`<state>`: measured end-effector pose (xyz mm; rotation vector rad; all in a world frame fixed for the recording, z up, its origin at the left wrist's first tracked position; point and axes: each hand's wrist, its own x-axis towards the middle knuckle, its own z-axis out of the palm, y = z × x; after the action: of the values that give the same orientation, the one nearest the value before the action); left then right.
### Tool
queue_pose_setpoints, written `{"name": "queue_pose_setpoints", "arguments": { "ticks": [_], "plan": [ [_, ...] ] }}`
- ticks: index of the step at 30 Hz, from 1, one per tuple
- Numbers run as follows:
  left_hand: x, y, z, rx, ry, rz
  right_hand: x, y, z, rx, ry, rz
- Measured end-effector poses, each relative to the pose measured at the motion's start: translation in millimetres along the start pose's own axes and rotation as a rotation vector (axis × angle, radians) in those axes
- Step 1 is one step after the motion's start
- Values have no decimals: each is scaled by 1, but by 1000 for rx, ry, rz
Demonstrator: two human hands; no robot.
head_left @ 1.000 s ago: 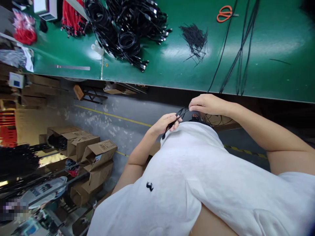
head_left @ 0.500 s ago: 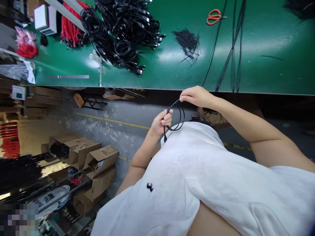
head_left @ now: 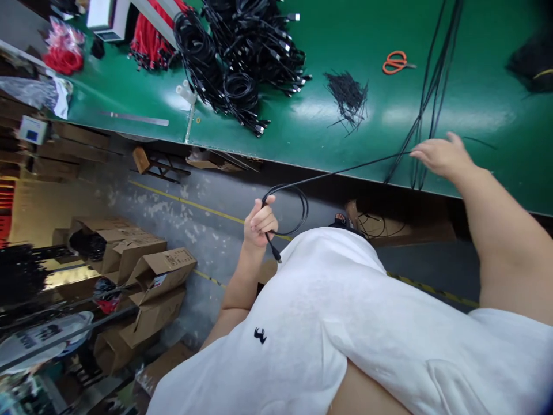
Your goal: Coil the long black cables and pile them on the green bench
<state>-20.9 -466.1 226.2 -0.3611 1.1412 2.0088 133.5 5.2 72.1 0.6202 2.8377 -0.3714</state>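
My left hand (head_left: 260,222) is closed around a partly coiled black cable (head_left: 306,208), held in front of the table's edge. The cable's plug end (head_left: 275,252) hangs out below the fingers. From the coil a straight length runs up to the right, and my right hand (head_left: 443,155) pinches it over the table's front edge. Beside the right hand, several long black cables (head_left: 437,80) lie across the green table (head_left: 389,109) and hang over its edge.
A heap of coiled black USB cables (head_left: 242,57) lies on the table, with red cables (head_left: 153,34) to its left. Orange-handled scissors (head_left: 396,62) and a pile of short black ties (head_left: 348,98) lie nearer the middle. Cardboard boxes (head_left: 159,276) stand on the floor at left.
My right hand has moved right and away from the left, drawing the cable out into a long straight stretch. My left hand has shifted slightly left and down with the coil.
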Motion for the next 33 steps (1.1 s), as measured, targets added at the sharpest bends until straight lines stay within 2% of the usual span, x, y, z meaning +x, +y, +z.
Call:
{"name": "queue_pose_setpoints", "arguments": {
  "ticks": [2,4,5,6,7,9,11,13,15,17,21,24,26,28,30,32,33],
  "plan": [
    [-4,11,-8,-40,21,101,-14,18,-6,-120,-38,80],
    [-1,18,-12,-52,17,134,-36,-5,-11,-170,-118,-12],
    [3,18,-12,-27,11,112,-50,-30,-13,-155,-160,-117],
    [8,15,-10,26,4,76,-63,-62,-14,-113,-192,-287],
    [14,9,-8,103,-3,34,-77,-96,-17,-23,-187,-478],
    [26,-10,0,278,-31,-31,-96,-161,-28,203,-164,-761],
    [33,-32,6,406,-123,-104,-99,-206,-45,389,-119,-862],
    [31,-51,9,465,-287,-223,-87,-224,-63,496,-44,-806],
    [24,-58,9,475,-431,-330,-69,-222,-76,556,3,-695],
    [15,-55,7,449,-476,-363,-56,-212,-82,623,3,-598],
    [5,-42,3,363,-353,-330,-46,-206,-75,761,-43,-489],
    [2,-34,5,231,-219,-339,-35,-194,-51,768,-140,-501],
    [-2,-25,4,114,-124,-254,-25,-167,-24,691,-144,-504],
    [-6,-12,-1,20,-38,-86,-18,-126,6,528,-59,-459],
    [-10,2,-10,-36,23,80,-20,-87,31,315,41,-351],
    [-12,14,-20,-65,47,189,-32,-69,41,160,54,-341],
    [-11,17,-24,-66,45,215,-42,-72,40,112,35,-385]
  ]
}}
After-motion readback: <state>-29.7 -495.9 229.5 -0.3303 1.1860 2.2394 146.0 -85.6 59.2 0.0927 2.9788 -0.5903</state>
